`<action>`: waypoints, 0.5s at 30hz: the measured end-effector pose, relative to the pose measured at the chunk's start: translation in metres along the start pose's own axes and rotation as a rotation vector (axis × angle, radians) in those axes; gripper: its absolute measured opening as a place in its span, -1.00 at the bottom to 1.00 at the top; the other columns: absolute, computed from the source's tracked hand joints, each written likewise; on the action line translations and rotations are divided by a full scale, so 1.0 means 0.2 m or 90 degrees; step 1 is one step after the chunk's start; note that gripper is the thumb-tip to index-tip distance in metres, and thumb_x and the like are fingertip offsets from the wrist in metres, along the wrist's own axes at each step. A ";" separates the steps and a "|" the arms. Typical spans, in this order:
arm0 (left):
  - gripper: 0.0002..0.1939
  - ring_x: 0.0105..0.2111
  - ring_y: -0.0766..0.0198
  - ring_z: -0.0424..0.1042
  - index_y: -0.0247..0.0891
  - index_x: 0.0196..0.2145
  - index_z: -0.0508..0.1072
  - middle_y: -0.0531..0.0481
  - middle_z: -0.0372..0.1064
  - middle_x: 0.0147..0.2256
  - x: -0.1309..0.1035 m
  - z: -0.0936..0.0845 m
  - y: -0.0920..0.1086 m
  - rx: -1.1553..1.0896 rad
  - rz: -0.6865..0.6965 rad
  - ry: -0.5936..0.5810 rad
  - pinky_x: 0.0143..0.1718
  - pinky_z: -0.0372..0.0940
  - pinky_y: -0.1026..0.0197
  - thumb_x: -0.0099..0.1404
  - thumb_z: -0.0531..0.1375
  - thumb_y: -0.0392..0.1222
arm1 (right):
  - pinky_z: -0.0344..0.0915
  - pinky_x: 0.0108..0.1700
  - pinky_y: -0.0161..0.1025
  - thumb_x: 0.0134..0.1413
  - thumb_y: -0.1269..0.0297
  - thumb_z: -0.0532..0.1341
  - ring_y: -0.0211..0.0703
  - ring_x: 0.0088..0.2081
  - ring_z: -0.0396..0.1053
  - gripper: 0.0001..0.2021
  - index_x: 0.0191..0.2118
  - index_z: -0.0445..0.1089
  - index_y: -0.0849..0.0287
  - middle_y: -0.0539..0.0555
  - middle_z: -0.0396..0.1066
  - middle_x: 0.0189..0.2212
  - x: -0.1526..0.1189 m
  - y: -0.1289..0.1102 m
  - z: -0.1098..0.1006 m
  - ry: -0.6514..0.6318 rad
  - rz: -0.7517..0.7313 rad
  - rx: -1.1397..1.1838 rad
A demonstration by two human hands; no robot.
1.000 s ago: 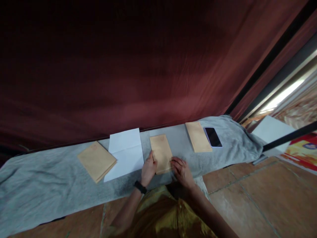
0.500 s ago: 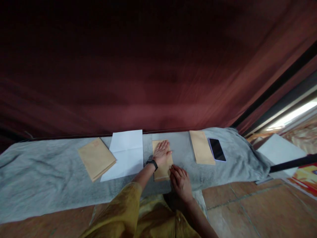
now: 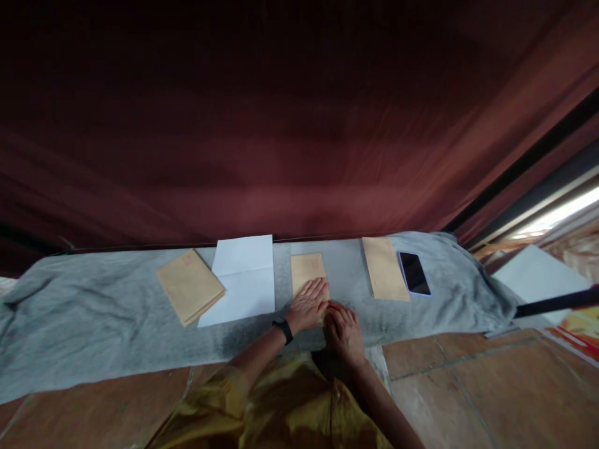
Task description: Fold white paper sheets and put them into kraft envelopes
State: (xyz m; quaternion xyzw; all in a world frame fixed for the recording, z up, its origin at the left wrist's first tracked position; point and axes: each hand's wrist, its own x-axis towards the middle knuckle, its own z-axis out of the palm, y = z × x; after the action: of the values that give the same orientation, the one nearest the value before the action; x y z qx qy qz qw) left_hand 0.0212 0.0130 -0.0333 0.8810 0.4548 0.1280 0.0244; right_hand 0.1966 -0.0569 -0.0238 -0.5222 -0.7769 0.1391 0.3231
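Observation:
A brown paper envelope (image 3: 307,267) lies in front of me on the grey cloth, its lower part covered by my hands. My left hand (image 3: 309,304), with a black watch on the wrist, rests flat across it with the fingers stretched out to the right. Beside it, at the envelope's lower right edge, is my right hand (image 3: 345,330), its fingers curled inward. Whether the right fingertips pinch the paper is hidden. To the left, a white sheet (image 3: 246,280) with a crease lies partly under a stack of brown envelopes (image 3: 189,284).
More brown envelopes (image 3: 384,269) lie to the right, with a phone (image 3: 414,273) next to them. The grey cloth (image 3: 116,330) covers a long narrow surface. A dark red curtain (image 3: 290,156) hangs behind it. Tiled floor (image 3: 449,380) shows below; a dark bar (image 3: 552,304) stands at right.
My left hand has slid down the envelope towards me, uncovering its upper part with a faint red mark. My right hand stays at the lower right edge. The view has shifted slightly.

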 end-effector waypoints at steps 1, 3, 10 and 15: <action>-0.44 0.40 0.20 -0.06 -0.35 0.37 0.06 -0.18 -0.03 0.40 -0.02 -0.01 0.01 0.000 0.008 -0.004 0.41 -0.14 0.03 0.52 -0.12 -0.05 | 0.22 0.15 -0.05 0.37 0.29 0.03 -0.07 0.11 0.35 -0.73 0.05 0.40 0.09 0.11 0.44 0.08 0.00 0.01 0.00 -0.001 0.005 0.010; -0.44 0.40 0.20 -0.06 -0.34 0.38 0.05 -0.17 -0.02 0.40 -0.07 -0.03 0.04 0.002 0.028 -0.009 0.40 -0.14 0.03 0.52 -0.11 -0.06 | 0.25 0.14 -0.04 0.39 0.26 0.01 -0.07 0.10 0.36 -0.73 0.02 0.41 0.09 0.10 0.46 0.06 -0.01 0.03 0.01 0.000 0.019 0.036; -0.34 0.38 0.09 0.00 -0.40 0.35 0.09 -0.27 0.10 0.34 -0.30 -0.06 0.17 -0.008 0.077 -0.006 0.38 -0.09 0.01 0.47 0.00 0.07 | 0.24 0.24 0.04 0.44 0.21 -0.10 -0.06 0.21 0.31 -0.59 0.21 0.33 0.11 0.14 0.40 0.17 0.08 0.09 0.03 -0.032 -0.013 0.047; -0.41 0.33 0.10 0.13 -0.35 0.31 0.18 -0.23 0.21 0.29 -0.37 -0.04 0.22 -0.019 0.072 0.014 0.36 -0.02 0.00 0.47 0.01 0.05 | 0.05 0.36 0.08 0.45 0.19 -0.13 -0.06 0.35 0.13 -0.53 0.32 0.22 0.13 0.11 0.20 0.33 0.30 0.12 0.07 -0.173 -0.125 -0.066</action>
State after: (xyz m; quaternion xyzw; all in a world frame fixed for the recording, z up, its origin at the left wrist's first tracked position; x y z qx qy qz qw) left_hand 0.0124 -0.0727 -0.0339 0.9035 0.4025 0.1452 0.0252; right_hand 0.1907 0.0089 -0.0264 -0.4363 -0.8667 0.1363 0.1996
